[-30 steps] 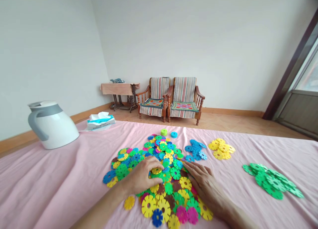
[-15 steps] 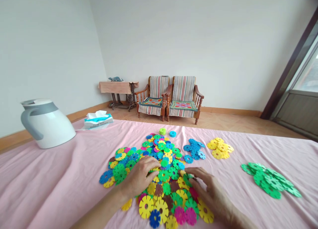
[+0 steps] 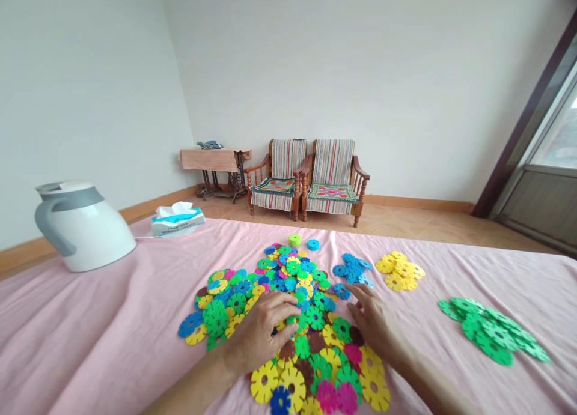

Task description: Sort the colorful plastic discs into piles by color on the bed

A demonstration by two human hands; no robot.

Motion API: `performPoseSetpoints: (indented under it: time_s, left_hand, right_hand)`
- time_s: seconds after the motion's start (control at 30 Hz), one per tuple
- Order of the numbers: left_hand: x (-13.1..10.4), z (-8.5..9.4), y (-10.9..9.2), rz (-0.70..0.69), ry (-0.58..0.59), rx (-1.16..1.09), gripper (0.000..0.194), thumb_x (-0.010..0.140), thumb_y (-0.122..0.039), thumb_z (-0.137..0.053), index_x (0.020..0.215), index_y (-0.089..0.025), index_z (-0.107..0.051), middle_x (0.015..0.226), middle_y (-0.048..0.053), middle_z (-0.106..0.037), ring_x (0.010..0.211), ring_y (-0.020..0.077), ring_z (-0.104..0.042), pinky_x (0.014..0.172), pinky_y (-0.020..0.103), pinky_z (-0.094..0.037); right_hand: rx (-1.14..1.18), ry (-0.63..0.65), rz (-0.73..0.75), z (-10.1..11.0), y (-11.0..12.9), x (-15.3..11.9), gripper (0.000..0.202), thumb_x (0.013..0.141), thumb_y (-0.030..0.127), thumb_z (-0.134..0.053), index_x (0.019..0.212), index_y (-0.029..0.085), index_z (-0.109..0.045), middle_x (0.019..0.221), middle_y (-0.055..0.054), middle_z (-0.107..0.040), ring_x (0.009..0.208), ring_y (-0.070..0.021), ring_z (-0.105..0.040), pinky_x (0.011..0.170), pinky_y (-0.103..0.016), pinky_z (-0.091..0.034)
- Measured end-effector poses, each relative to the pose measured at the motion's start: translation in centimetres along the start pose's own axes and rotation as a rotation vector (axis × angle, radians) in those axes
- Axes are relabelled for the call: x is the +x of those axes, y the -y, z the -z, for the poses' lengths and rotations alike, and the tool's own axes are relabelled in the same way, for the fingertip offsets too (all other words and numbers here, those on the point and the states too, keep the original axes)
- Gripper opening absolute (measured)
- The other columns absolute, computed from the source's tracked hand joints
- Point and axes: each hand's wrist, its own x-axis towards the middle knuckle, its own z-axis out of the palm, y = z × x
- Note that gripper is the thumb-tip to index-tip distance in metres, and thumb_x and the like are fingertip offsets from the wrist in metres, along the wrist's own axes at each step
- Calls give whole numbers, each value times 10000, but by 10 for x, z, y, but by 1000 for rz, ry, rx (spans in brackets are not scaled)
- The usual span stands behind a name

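A large mixed heap of notched plastic discs in green, yellow, blue, pink and brown spreads over the pink cloth. My left hand rests over the middle of the heap, fingers curled with a gap to the thumb; whether a disc is between them is hidden. At the heap's right edge, my right hand has its fingers apart and nothing between them, the fingertips close to a blue disc. Beyond it lie a blue disc pile, a yellow disc pile and a green disc pile.
A light green disc stack and a small blue stack stand behind the heap. To the left are a white and grey jug and a tissue box. Two chairs stand beyond the cloth.
My right hand has moved away from the heap's middle, up and slightly right towards the blue pile. My left hand has shifted slightly right and down.
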Motion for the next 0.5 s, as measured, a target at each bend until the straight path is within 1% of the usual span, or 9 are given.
performPoseSetpoints:
  time_s: [0.07,0.13,0.23,0.27,0.33,0.43,0.5]
  left_hand:
    - [-1,-1,1,1,-12,-1,175,875,-220,-599,1033,-233,-675,1092,62,-658,1029,213,-607,935,366,-468]
    - [-1,-1,1,2,-18,-2,176,878,-221,-595,1034,-236,-674,1094,63,-660,1034,213,-607,938,366,-470]
    - [-1,-1,1,-2,-25,-3,177,881,-222,-584,1031,-240,-676,1094,65,-662,1036,215,-607,936,364,-474]
    - [-1,-1,0,-3,-25,-4,178,882,-222,-582,1031,-239,-677,1093,65,-663,1034,215,-608,936,363,-475]
    - [0,-1,0,-4,-27,-6,180,880,-222,-583,1032,-236,-677,1089,65,-664,1029,214,-611,934,363,-477]
    - [-1,-2,0,1,-26,-9,184,876,-216,-588,1035,-230,-679,1090,64,-664,1031,214,-611,937,366,-477]
    - [-1,-2,0,0,-21,-9,185,878,-215,-584,1035,-228,-681,1089,67,-664,1034,215,-609,935,365,-479]
  right_hand:
    - [-114,49,2,-4,6,9,406,854,221,-434,1228,188,-589,1044,-99,-632,862,-210,-637,784,-355,-518]
    - [-225,79,-9,-8,9,16,347,849,223,-464,1154,194,-627,1016,-99,-620,800,-205,-637,744,-342,-518]
    - [-321,69,10,-13,9,21,191,848,230,-496,913,212,-674,941,-90,-616,769,-210,-624,694,-321,-503]
    - [-331,66,24,-15,8,21,172,850,228,-496,836,216,-667,901,-85,-616,780,-216,-619,689,-316,-494]
    - [-333,67,45,-14,9,21,204,856,212,-478,724,219,-634,828,-74,-612,779,-217,-607,676,-307,-472]
    - [-340,40,38,-7,9,22,257,870,189,-409,700,221,-599,770,-52,-604,699,-187,-576,628,-288,-426]
    - [-321,-26,-43,1,7,27,264,874,225,-384,722,222,-600,752,-41,-607,650,-173,-559,588,-278,-395]
